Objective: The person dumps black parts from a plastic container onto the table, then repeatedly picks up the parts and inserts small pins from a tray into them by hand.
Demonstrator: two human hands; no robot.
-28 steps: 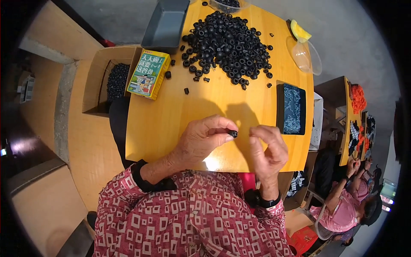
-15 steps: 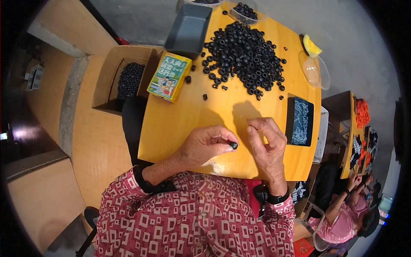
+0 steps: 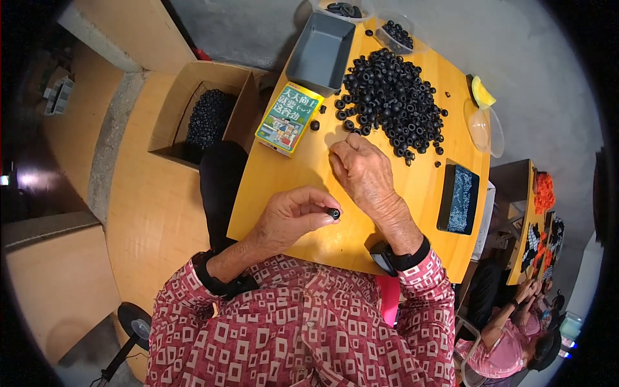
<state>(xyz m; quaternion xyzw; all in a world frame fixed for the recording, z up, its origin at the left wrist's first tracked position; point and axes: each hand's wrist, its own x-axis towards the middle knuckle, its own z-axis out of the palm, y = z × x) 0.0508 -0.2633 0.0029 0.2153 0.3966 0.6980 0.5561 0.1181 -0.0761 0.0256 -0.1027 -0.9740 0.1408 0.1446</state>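
Observation:
My left hand (image 3: 290, 218) is closed over the near part of the table. Its thumb and fingertips pinch a small black cylindrical part (image 3: 333, 213) with a round end facing right. My right hand (image 3: 366, 169) is stretched out to the near left edge of the heap of black ring-shaped parts (image 3: 393, 97). Its fingers curl down toward the tabletop, with the tips hidden behind the knuckles, so whatever they hold does not show. A few loose black parts (image 3: 314, 126) lie left of the heap, beside a yellow-and-green box (image 3: 289, 119).
An empty grey tray (image 3: 320, 51) and clear tubs (image 3: 394, 32) stand at the table's far end. A black tray of small silvery pieces (image 3: 459, 197) sits at right. Left of the table is a cardboard box (image 3: 173, 122) of black parts. Other people sit at far right.
My right hand has moved forward and left to the heap's edge, its fingers turning downward. The left hand still pinches its black part. The view has shifted, so the table appears farther right.

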